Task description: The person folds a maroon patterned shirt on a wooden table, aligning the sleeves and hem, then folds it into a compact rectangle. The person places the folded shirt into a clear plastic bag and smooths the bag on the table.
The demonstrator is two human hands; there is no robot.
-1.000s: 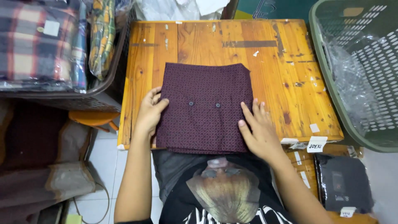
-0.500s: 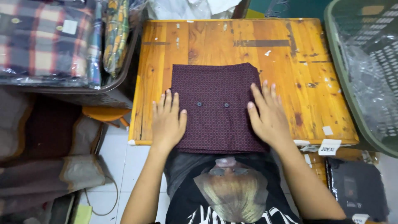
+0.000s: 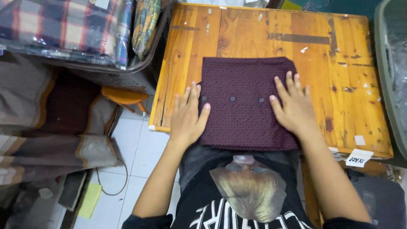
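Your left hand [image 3: 188, 116] lay flat and open, fingers spread, on the left edge of the folded dark maroon patterned cloth [image 3: 245, 101], its thumb and first fingers on the fabric and the rest of the palm over the bare wood just beside it. Your right hand [image 3: 294, 107] was likewise open and flat, palm down with fingers spread, pressing on the right part of the same cloth near its right edge. Neither hand gripped anything.

The cloth sat folded into a neat rectangle on the near half of the worn orange-brown wooden table [image 3: 352, 85], its near edge reaching the table's edge close to your body. A row of small dark buttons [image 3: 232, 99] ran across its middle, between your two hands.

To the left of the table, a dark plastic basket [image 3: 127, 76] held plaid fabrics wrapped in clear plastic [image 3: 63, 29]. Below it you had a small orange stool [image 3: 123, 96] and a pile of grey and brown striped cloth [image 3: 46, 148] on the white tiled floor [image 3: 135, 148]. At the far right edge stood a green plastic laundry basket [image 3: 388, 76], and a small white paper tag [image 3: 358, 157] hung at the table's near right corner.
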